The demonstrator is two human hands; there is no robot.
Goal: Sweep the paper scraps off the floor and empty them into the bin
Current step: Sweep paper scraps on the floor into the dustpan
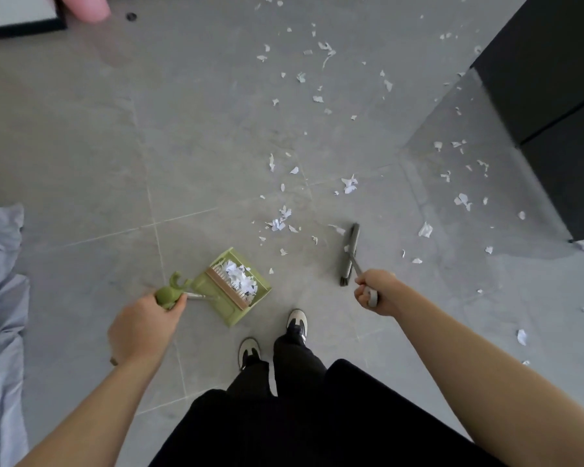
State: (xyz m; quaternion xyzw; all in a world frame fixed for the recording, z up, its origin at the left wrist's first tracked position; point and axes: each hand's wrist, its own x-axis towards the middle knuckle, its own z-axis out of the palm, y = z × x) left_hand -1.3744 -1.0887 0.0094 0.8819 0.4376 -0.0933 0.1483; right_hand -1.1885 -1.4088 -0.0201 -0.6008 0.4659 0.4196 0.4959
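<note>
Single head-worn wide-angle view, looking steeply down and forward from standing height onto the grey tile floor point(81, 136), wearer's legs and shoes point(295, 323) at bottom centre, both forearms entering from the lower corners, frame edges bowed by lens distortion; no second view.

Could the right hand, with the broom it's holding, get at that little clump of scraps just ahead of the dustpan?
Probably yes. The right hand grips the broom, whose head sits just right of the clump of scraps, with only bare floor and a few stray scraps between them.
</note>
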